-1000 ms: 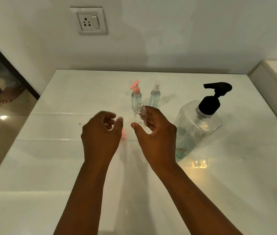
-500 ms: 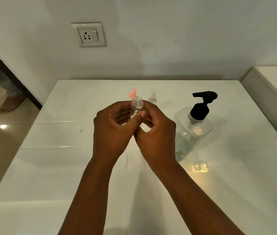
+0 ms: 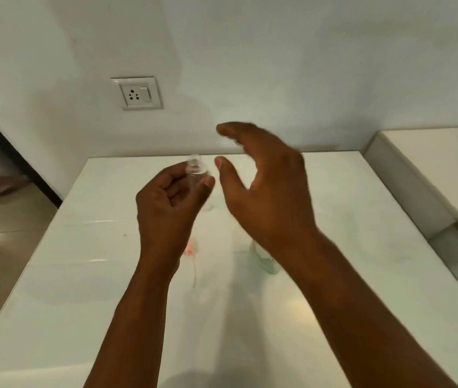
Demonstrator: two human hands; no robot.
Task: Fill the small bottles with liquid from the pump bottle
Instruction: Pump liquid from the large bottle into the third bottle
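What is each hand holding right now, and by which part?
The left hand pinches the small clear bottle just below its open neck. The right hand holds nothing.

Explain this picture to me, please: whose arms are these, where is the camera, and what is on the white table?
No machine here: these are a person's two bare arms, filmed by a wide-angle camera worn on the head, looking forward and down. The left hand pinches a small clear bottle with no cap, raised above the white table. The right hand is open beside it and holds nothing; it is blurred. On the table, below the left wrist, lies a small pink pump cap with a thin tube. Under the right wrist a corner of a clear container peeks out; the rest is hidden. A wall socket sits on the wall behind.
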